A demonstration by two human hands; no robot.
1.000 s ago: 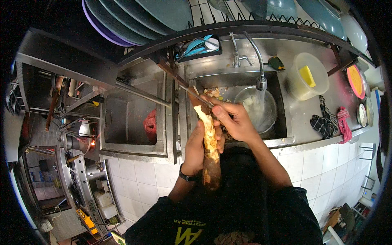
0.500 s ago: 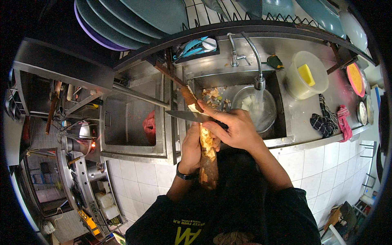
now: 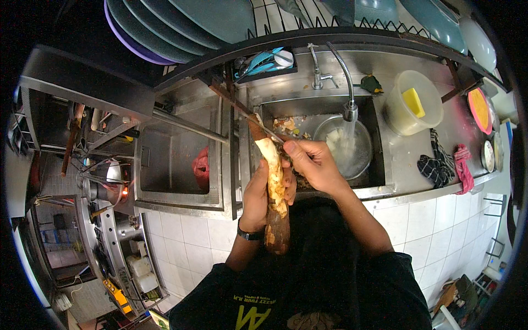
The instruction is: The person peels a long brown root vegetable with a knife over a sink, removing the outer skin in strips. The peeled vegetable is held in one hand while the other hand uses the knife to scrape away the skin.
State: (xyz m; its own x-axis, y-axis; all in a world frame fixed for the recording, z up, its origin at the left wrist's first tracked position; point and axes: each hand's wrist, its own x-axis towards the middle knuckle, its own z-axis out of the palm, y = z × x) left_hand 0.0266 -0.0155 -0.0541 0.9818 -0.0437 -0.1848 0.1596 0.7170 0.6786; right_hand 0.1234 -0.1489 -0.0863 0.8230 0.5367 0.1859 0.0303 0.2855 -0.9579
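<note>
My left hand [image 3: 257, 193] grips a long brown root [image 3: 274, 187] held lengthwise over the front edge of the steel sink [image 3: 308, 107]; its far half is peeled pale. My right hand [image 3: 311, 163] holds a knife [image 3: 245, 110], and the blade lies against the root's far end. Peelings [image 3: 287, 125] lie in the sink basin. A metal bowl [image 3: 344, 146] with pale pieces in water sits under the flexible tap [image 3: 342, 77].
A second basin [image 3: 176, 148] to the left holds a red bag [image 3: 201, 165]. A plastic tub [image 3: 413, 103] with a yellow sponge, cloths [image 3: 446, 163] and small plates sit on the right counter. Plates stand in a rack [image 3: 181, 25] overhead. A stove [image 3: 107, 187] is at left.
The knife has moved from across the root's middle up toward its far end, exposing more pale flesh. My left hand keeps its hold on the root.
</note>
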